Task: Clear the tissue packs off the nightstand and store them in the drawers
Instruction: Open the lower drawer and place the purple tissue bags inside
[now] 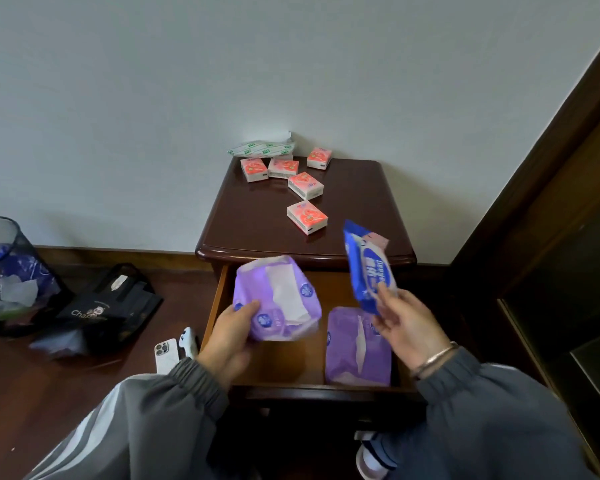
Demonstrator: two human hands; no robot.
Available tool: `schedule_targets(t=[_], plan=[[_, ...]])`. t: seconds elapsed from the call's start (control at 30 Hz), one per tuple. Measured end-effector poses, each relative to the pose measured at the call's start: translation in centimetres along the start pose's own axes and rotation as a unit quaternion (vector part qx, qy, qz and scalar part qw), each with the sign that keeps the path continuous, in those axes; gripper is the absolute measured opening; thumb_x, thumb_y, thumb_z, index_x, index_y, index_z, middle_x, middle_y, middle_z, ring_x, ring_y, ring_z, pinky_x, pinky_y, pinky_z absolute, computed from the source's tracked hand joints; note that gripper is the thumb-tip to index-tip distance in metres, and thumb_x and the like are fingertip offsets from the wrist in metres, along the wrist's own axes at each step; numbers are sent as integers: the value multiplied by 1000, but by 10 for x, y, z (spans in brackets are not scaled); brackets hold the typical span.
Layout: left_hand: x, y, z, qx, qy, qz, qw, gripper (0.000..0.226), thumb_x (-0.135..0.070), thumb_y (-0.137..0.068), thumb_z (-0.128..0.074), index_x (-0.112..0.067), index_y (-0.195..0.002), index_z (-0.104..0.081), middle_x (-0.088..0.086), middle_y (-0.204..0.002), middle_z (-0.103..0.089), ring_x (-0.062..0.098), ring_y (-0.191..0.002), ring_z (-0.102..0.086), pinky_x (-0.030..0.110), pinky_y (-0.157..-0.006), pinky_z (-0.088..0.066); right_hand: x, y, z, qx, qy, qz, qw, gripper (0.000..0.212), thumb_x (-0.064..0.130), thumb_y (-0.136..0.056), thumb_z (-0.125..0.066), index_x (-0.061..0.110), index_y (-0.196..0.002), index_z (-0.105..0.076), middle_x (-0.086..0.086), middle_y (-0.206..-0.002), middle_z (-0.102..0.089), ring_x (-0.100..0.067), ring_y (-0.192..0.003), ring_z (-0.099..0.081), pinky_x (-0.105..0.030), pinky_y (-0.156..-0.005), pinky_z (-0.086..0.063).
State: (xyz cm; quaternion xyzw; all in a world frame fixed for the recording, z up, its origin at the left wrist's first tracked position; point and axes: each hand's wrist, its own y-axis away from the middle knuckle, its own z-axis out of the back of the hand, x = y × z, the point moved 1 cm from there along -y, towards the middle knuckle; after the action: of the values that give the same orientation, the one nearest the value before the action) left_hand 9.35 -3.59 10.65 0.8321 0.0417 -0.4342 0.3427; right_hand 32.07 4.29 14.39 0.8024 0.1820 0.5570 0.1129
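The left hand (231, 336) has its grip on a purple tissue pack (278, 299) over the open drawer (288, 363). At 3 o'clock, the right hand (409, 327) has its grip pinching a blue wipes pack (368, 268).

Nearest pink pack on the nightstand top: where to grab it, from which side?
Come from above and pinch the nearest pink pack across its short width, on the two long side faces. It lies flat and alone, with bare nightstand around it, so fingers should fit on both sides.

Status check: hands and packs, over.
Left hand holds purple pack over open drawer. Right hand pinches blue pack. Second purple pack inside. Five pink packs on nightstand.
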Motion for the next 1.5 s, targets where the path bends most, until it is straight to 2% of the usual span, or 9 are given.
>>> schedule_targets(t=[0.37, 0.47, 0.53, 0.6, 0.73, 1.0, 1.37, 1.43, 1.5], plan=[[26, -21, -67, 52, -158, 205, 965, 8, -11, -96, -52, -7, -91, -57, 10, -83, -64, 19, -70, -60, 28, -48, -54, 24, 4, 85, -73, 101, -85, 989, 10, 21, -87, -60, 16, -81, -54, -3, -76, -60, -11, -66, -51, -23, -59, -37], [32, -32, -93, 89, -150, 144, 974, 37, -22, -97, -55, -1, -128, -50, 15, -110, -65, 25, -92, -65, 37, -75, -57, 22, 8, 93, -77, 108, -83, 988, 10, 22, -87, -60, 17, -80, -55, -3, -74, -58, -11, -62, -48, -22, -56, -34], [39, -36, -94, 106, -229, 67, 965, 78, -33, -93, -62, -6, -152, -18, 16, -147, -41, 29, -125, -52, 43, -101, -46, 23, 9, 98, -80, 107, -74, 988, 10, 23, -86, -62, 17, -80, -56, -1, -73, -62, -10, -62, -50, -23, -56, -35], [48, -38, -85, 120, -439, -49, 889, 93, -39, -86, -68, -15, -154, -10, 9, -157, -16, 26, -139, -34, 32, -110, -32, 23, 9, 103, -80, 108, -65, 989, 10, 23, -84, -63, 18, -80, -56, 2, -68, -67, -8, -59, -54, -23, -54, -36], [63, -45, -73, 145, -679, -268, 668, 69, -28, -89, -65, -24, -149, -31, 5, -158, -17, 25, -139, -35, 29, -112, -33, 16, 6, 105, -70, 104, -62, 990, 12, 23, -85, -63, 20, -78, -55, 7, -60, -68, -1, -48, -58, -20, -49, -37], [68, -70, -97, 189, -764, -227, 574, 52, -37, -103, -32, -17, -151, -28, 5, -161, -17, 26, -145, -22, 39, -118, -22, 10, 7, 97, -54, 120, -34, 991, 8, 15, -86, -61, 13, -81, -55, 6, -56, -63, 2, -42, -52, -18, -41, -33], [27, -38, -41, 167, -717, -183, 651, 53, -29, -99, -48, -20, -149, -33, 0, -158, -26, 14, -144, -27, 16, -110, -19, -34, 8, 47, -66, 278, 6, 958, 22, 8, -88, -59, 9, -108, -49, -17, -106, -65, -22, -80, -64, -29, -58, -48], [18, -27, -27, 147, -709, -189, 664, 51, -30, -98, -50, -23, -147, -37, -3, -155, -31, 11, -141, -31, 17, -109, -23, -43, 7, 32, -51, 441, 61, 894, 39, 12, -87, -57, 11, -124, -43, -14, -119, -60, -29, -102, -60, -27, -76, -44], [8, -18, -16, 136, -700, -210, 669, 50, -28, -98, -51, -24, -146, -39, -5, -152, -35, 9, -138, -34, 19, -109, -26, -50, 13, 26, -18, 664, 130, 736, 54, 27, -86, -57, 16, -134, -35, -7, -137, -44, -24, -119, -46, -26, -92, -39]])
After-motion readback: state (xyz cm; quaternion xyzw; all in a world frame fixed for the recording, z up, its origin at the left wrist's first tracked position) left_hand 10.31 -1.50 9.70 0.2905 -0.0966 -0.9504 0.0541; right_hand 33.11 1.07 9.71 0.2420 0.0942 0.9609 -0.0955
